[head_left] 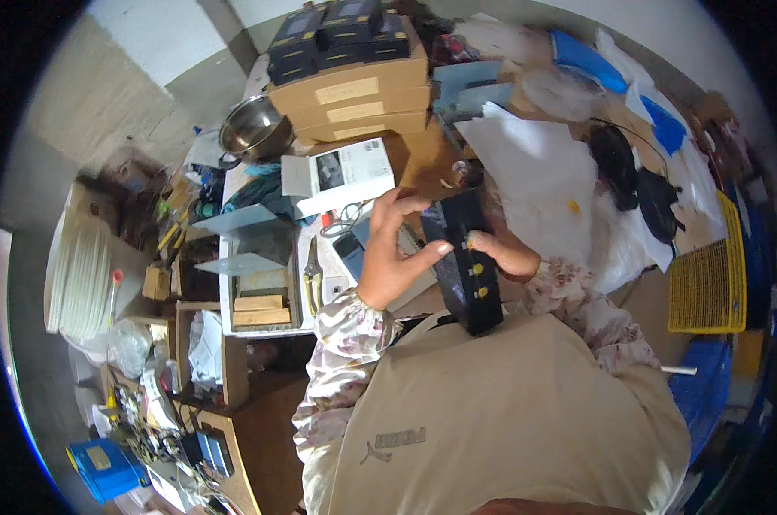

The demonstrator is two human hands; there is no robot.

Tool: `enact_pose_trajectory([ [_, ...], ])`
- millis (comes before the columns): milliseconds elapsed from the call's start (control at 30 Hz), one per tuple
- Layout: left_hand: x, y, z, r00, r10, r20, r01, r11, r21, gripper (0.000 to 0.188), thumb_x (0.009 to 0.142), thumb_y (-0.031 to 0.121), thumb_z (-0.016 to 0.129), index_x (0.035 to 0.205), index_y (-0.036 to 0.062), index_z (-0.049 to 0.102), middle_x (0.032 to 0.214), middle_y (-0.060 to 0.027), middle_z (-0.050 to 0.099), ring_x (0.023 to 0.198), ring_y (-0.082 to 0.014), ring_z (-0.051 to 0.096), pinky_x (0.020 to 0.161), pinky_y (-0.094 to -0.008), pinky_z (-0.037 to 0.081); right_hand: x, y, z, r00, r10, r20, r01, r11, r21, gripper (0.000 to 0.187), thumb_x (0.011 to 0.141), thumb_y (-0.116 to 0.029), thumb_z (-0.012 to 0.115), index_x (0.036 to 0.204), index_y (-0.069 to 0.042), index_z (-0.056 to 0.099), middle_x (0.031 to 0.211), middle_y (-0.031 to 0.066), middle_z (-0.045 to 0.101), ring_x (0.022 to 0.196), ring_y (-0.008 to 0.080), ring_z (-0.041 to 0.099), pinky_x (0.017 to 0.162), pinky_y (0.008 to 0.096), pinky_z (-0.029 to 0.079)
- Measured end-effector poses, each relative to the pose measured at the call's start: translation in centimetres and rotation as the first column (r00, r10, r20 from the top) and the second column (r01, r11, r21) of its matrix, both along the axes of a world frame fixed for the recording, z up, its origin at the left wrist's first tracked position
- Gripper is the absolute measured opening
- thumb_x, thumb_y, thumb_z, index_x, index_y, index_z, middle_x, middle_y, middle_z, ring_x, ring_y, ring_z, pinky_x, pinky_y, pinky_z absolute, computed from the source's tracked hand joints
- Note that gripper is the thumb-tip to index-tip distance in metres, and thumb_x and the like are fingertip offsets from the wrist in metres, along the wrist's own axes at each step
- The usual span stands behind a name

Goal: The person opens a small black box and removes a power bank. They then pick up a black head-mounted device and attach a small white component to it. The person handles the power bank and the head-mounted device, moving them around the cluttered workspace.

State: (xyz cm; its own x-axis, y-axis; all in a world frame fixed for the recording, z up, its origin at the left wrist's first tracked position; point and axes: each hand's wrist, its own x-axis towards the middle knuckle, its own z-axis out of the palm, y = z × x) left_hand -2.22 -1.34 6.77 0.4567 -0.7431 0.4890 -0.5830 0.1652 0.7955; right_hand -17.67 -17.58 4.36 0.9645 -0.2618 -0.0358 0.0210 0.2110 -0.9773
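A slim black box (469, 287) with small yellow marks along one side stands tilted in front of my body, its lower end close to my shirt. My right hand (510, 257) grips it from the right, with the thumb across the marked side. At the box's dark left face is my left hand (390, 257), its thumb and fingers spread wide apart. The left fingertips reach the upper part of that face, and the thumb tip lies at its edge lower down. Behind the left hand, a dark phone-like device (351, 254) lies on the table, partly covered.
Similar black boxes (341, 34) are piled on stacked brown cartons (354, 103) at the back. Nearby stand a metal pot (257, 129) and an open white box (346, 174). Pruning shears (312, 273) lie left; white foam sheets (539, 176) and a yellow basket (706, 266) are right.
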Motion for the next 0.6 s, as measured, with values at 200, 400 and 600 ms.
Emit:
enact_pose_trajectory([
  [200,-0.4,0.8,-3.8,0.998,-0.024,-0.065,0.027,0.998,0.049,0.049,0.076,0.027,0.070,0.115,0.0037,0.051,0.130,-0.0152,0.042,0.124,-0.0287,0.040,0.106,-0.0396,0.028,0.4,1.3,0.3,0.998,-0.061,0.011,0.062,0.994,-0.090,0.059,0.086,-0.036,0.064,0.130,-0.004,0.043,0.115,0.0054,0.057,0.103,0.0110,0.052,0.088,0.0272,0.044],
  [400,-0.5,0.3,-2.2,0.979,-0.081,-0.186,0.085,0.996,0.011,0.048,0.086,0.024,0.059,0.127,0.0021,0.045,0.133,-0.0121,0.042,0.125,-0.0245,0.040,0.108,-0.0364,0.027,-1.0,1.4,2.2,0.998,-0.042,0.040,0.049,0.979,-0.196,0.062,0.085,-0.038,0.064,0.132,-0.007,0.041,0.111,0.0092,0.059,0.103,0.0177,0.054,0.088,0.0297,0.043],
  [600,-2.1,-0.5,-3.2,0.924,-0.076,-0.374,0.084,0.996,0.007,0.050,0.087,0.026,0.062,0.127,0.0019,0.044,0.127,-0.0105,0.048,0.119,-0.0215,0.044,0.104,-0.0350,0.030,-1.5,2.4,0.5,0.983,-0.113,0.144,0.096,0.989,0.117,0.072,0.082,-0.037,0.067,0.138,-0.004,0.035,0.124,0.0152,0.053,0.112,0.0233,0.051,0.096,0.0337,0.040],
])
